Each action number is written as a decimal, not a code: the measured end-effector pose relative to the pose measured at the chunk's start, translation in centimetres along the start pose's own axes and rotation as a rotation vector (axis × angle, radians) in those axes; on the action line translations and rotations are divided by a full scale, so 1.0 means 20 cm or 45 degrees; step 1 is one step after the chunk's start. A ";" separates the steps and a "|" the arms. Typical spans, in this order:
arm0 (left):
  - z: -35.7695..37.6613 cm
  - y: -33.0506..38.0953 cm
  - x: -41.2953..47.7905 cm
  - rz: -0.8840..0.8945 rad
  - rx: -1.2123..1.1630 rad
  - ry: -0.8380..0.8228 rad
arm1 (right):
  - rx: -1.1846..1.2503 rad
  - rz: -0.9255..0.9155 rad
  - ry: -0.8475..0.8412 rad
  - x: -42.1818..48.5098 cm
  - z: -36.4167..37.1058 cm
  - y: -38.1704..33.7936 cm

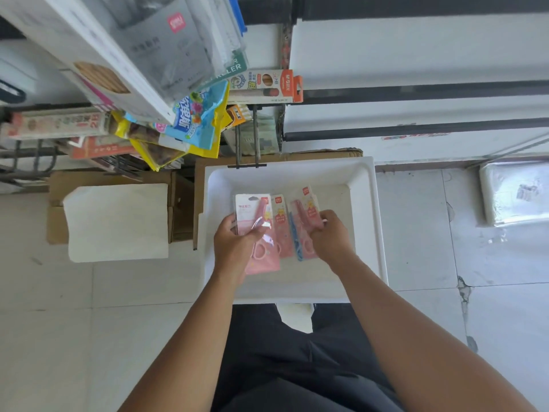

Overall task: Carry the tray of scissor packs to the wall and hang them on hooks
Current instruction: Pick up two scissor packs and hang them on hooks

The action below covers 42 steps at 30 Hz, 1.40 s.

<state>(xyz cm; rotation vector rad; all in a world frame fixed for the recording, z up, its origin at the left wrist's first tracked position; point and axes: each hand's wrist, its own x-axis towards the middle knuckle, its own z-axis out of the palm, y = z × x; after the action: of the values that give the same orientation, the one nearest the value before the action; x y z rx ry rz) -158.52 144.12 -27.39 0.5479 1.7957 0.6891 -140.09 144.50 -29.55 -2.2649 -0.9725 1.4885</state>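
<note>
Over the white rectangular plastic tray (365, 185) on the tiled floor, my left hand (234, 245) grips a pink carded scissor pack (252, 212), fingers closed round it. My right hand (329, 239) pinches another pink scissor pack (307, 209); a third pack (280, 221) lies between.

Floor (416, 233) – pale tile, cracked on the right. Tray (368, 221) sits on it mid-frame, far edge up against a flat cardboard box (297, 157). Left of the tray – more cardboard (58, 224) with a white sheet (118, 221) lying on top. Far right, near the wall, a wrapped white pack (517, 194) on the floor, well apart from the tray. Scissor packs (282, 227) lie on the tray bottom, toward its middle.
</note>
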 end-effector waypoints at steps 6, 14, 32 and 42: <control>-0.12 0.21 -0.22 0.108 -0.112 -0.144 | 0.459 -0.161 -0.043 -0.26 -0.21 -0.12; -0.25 0.68 -0.59 0.532 -0.322 -0.364 | 0.904 -0.548 -0.099 -0.70 -0.57 -0.42; 0.13 1.42 -1.66 1.290 -0.675 -0.376 | 1.082 -1.180 -0.124 -1.38 -1.60 -0.80; 0.24 1.79 -2.06 1.524 -0.804 -0.260 | 1.058 -1.495 -0.076 -1.69 -2.01 -1.07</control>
<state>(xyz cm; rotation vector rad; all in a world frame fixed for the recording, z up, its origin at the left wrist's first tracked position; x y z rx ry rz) -139.85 143.68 24.17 1.1807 0.8171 1.8286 -121.16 143.76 24.03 -0.7747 -1.0849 1.0490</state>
